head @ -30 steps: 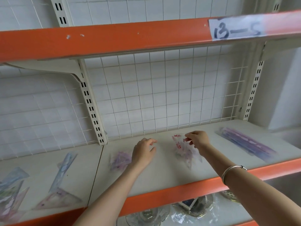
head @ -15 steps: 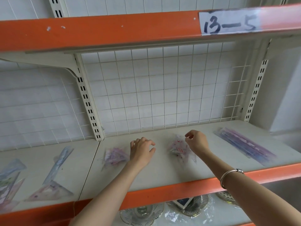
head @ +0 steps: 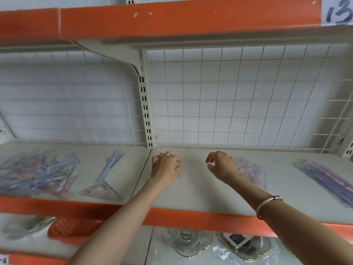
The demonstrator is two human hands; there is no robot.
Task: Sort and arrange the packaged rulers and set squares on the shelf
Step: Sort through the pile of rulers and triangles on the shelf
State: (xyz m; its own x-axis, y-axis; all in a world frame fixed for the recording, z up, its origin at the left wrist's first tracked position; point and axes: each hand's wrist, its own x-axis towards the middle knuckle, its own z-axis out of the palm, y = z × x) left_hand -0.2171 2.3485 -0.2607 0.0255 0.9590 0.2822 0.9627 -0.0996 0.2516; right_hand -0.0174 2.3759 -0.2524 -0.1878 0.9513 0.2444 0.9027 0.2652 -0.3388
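Note:
My left hand [head: 165, 166] hangs over the grey shelf [head: 198, 190] just right of the panel seam, fingers loosely bent down. A faint purple packet edge [head: 180, 174] shows under its fingertips. My right hand [head: 221, 166] hovers beside it, fingers loosely curled, holding nothing. A pink packet of set squares [head: 252, 172] lies just right of that hand. A stack of purple packaged rulers [head: 324, 181] lies at the far right. On the left panel lie a loose pile of packets [head: 36, 173], a blue ruler [head: 111, 165] and a pink set square [head: 101, 191].
An orange-fronted shelf [head: 172, 22] hangs close overhead, and a white wire grid [head: 238, 96] backs the bay. A slotted upright [head: 146, 111] divides the two panels. Glass dishes [head: 188, 243] in plastic sit on the shelf below.
My right hand has let go of the pink packet, which now lies on the shelf. The view has swung left, bringing the left pile into sight. My left hand now covers the purple packet.

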